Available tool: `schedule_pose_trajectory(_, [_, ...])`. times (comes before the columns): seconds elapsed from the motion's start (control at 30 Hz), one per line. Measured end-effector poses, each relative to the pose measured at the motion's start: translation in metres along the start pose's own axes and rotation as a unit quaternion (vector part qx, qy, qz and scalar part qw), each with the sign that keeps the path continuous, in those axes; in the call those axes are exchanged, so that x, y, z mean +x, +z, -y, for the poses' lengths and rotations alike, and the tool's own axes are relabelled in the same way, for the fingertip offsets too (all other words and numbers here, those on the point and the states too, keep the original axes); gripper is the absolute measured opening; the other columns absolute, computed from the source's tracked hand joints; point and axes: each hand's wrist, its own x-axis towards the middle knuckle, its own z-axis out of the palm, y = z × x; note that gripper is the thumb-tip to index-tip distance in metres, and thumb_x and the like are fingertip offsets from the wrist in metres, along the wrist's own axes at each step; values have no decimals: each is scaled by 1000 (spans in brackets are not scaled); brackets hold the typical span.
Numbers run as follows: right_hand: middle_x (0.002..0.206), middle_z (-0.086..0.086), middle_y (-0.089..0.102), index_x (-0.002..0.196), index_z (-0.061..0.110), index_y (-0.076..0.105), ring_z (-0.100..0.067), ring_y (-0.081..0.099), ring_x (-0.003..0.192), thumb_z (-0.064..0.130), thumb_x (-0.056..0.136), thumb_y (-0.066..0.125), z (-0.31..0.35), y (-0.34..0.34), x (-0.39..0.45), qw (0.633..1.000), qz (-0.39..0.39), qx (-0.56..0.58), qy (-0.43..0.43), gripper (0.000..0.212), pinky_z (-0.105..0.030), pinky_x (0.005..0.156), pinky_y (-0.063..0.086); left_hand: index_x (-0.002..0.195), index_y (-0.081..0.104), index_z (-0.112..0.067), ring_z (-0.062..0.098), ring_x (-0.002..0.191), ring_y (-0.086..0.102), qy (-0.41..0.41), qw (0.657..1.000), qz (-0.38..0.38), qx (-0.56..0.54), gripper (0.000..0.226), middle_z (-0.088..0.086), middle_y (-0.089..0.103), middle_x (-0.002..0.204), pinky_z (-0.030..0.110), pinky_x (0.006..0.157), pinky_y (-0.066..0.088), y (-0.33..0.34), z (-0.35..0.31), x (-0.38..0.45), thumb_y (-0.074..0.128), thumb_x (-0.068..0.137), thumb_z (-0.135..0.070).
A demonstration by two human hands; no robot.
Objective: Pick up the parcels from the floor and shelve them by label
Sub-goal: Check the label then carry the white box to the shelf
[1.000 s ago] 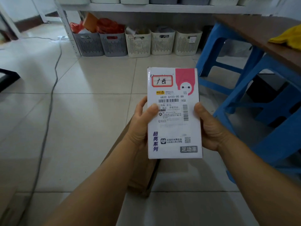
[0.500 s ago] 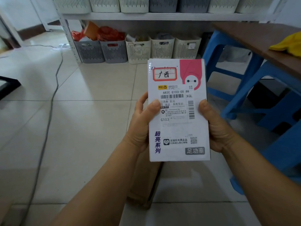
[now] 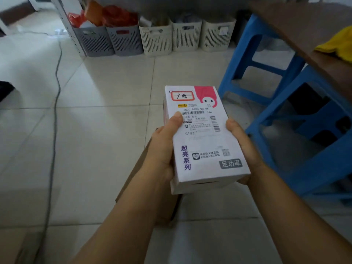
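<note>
I hold a white parcel box (image 3: pixel 203 141) with a pink corner, a shipping label and a red-framed handwritten tag, flat and face up at the centre of view. My left hand (image 3: pixel 163 147) grips its left edge, thumb on top. My right hand (image 3: pixel 242 147) grips its right edge. A brown cardboard box (image 3: pixel 137 172) lies on the tiled floor beneath my arms, mostly hidden. At the back, under a shelf, stands a row of slotted baskets: grey ones (image 3: pixel 108 41) holding red and orange bags, cream ones (image 3: pixel 186 35) to their right.
Blue plastic stools (image 3: pixel 312 119) stand close on the right under a brown tabletop (image 3: pixel 304 31) with a yellow cloth (image 3: pixel 337 44). A grey cable (image 3: pixel 56 96) runs along the floor on the left. A white shelf post (image 3: pixel 66 25) stands at the back left.
The parcel has tilted from upright to lying flatter and sits lower in view. The view has dipped down; the upper shelf of baskets is out of sight.
</note>
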Motion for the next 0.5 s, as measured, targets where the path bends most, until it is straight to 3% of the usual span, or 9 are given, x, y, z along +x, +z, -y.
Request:
schedule_pose_trajectory(0.1, [110, -7, 76, 97, 29, 80, -27, 73, 98, 53, 89, 46, 25, 22, -17, 999, -30, 5, 24, 43, -38, 73, 60, 142, 51, -13, 47, 125, 57, -9, 1000, -2, -17, 72, 24, 60, 138, 65, 108, 38, 19, -14, -24, 63, 79, -46])
schedule_pose_trajectory(0.27, [109, -8, 77, 98, 25, 80, -26, 73, 97, 51, 85, 50, 104, 81, -58, 998, -40, 27, 46, 41, -40, 77, 60, 140, 55, -13, 47, 123, 59, 11, 999, -30, 39, 62, 24, 62, 136, 62, 107, 40, 83, -72, -73, 52, 91, -51])
schedule_pose_trajectory(0.4, [115, -11, 74, 114, 21, 70, -30, 71, 103, 49, 81, 53, 162, 121, -92, 996, -63, 43, 47, 46, -44, 83, 59, 139, 54, -15, 45, 118, 63, -9, 996, -54, 68, 63, 21, 66, 131, 64, 104, 43, 140, -117, -112, 55, 90, -54])
schedule_pose_trajectory(0.5, [109, -11, 76, 104, 20, 77, -29, 73, 97, 47, 82, 53, 219, 152, -127, 993, -73, 74, 52, 42, -42, 76, 61, 140, 52, -20, 42, 114, 66, -23, 996, -55, 63, 65, 17, 69, 128, 63, 101, 47, 196, -151, -151, 57, 87, -58])
